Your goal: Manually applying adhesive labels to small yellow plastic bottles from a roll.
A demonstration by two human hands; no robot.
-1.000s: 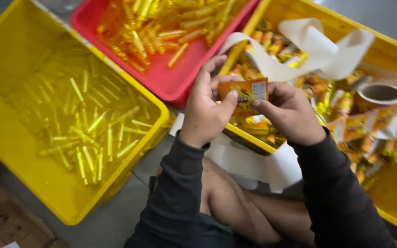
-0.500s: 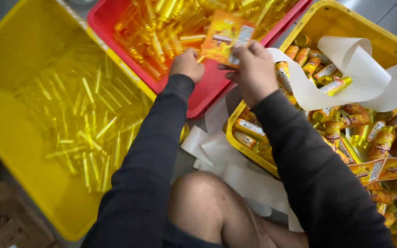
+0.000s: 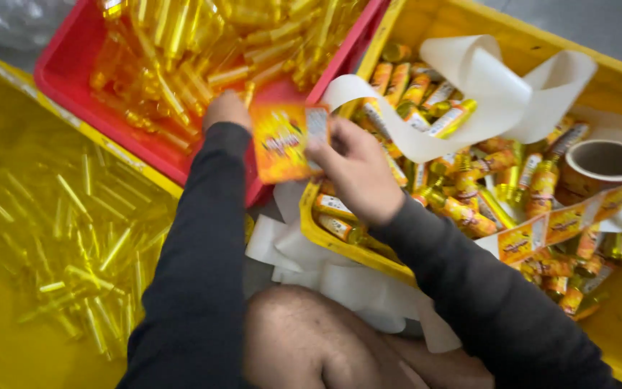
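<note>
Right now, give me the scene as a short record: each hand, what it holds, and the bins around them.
left hand: reaches into the red bin, over the clear yellow tubes; what it grips is hidden
right hand: pinches an orange label by its edge
label position: above the red bin's near rim, between the two hands
yellow bin, left: holds loose clear tubes
yellow bin, right: holds labelled bottles, a white backing strip and a label roll
floor: white paper scraps by the knee
</note>
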